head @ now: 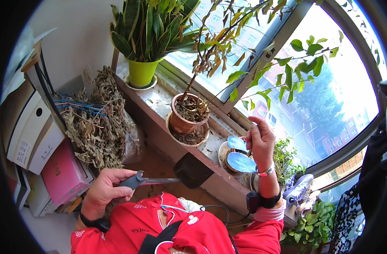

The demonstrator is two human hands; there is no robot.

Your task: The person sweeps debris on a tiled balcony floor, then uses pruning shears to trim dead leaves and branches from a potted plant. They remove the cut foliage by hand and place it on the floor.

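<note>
My left hand (112, 185) grips the grey handle of a spatula-like tool (158, 181). Its dark flat head points right, over the floor beside the window ledge. My right hand (260, 141) is raised above the ledge with its fingers bent; whether anything is between them is hidden. Just under it, two blue shoe insoles (242, 162) lie across a pot in a pale saucer (223, 155). Left of them stands a brown plastic pot (182, 122) with soil and a thin-stemmed plant (193, 76), many of whose leaves are dry and yellow.
A snake plant in a lime-green pot (142, 71) stands farther along the ledge. Dried plants (95, 130) are heaped at the left, near boxes and a pink box (64, 171). Sneakers (299, 187) and leafy plants (317, 225) lie right. A cable (226, 211) hangs near my lap.
</note>
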